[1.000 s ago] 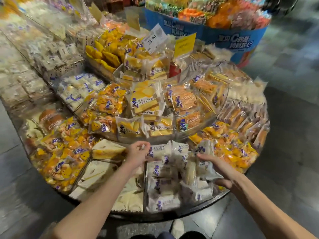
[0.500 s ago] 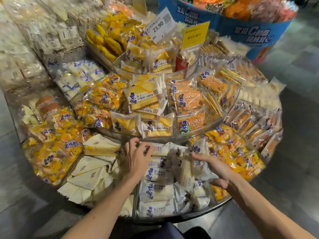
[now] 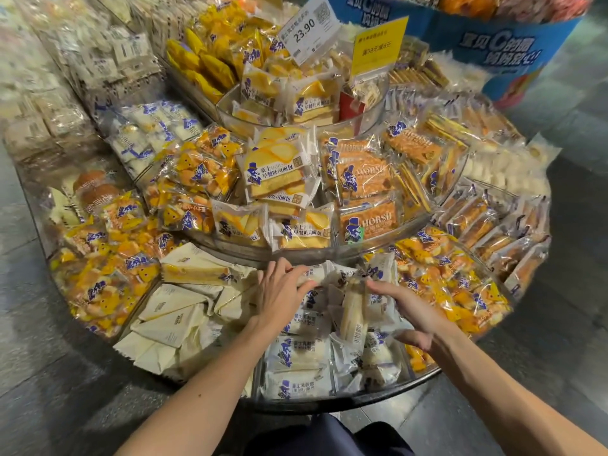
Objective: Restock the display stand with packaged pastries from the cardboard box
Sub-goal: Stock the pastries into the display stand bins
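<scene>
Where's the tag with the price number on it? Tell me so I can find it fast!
Start at the round display stand and look up to the clear tub at its top. Two cards stick up from it. The price tag is the white one on the left, printed 23.90 beside a square code; its neighbour is the yellow card.
</scene>
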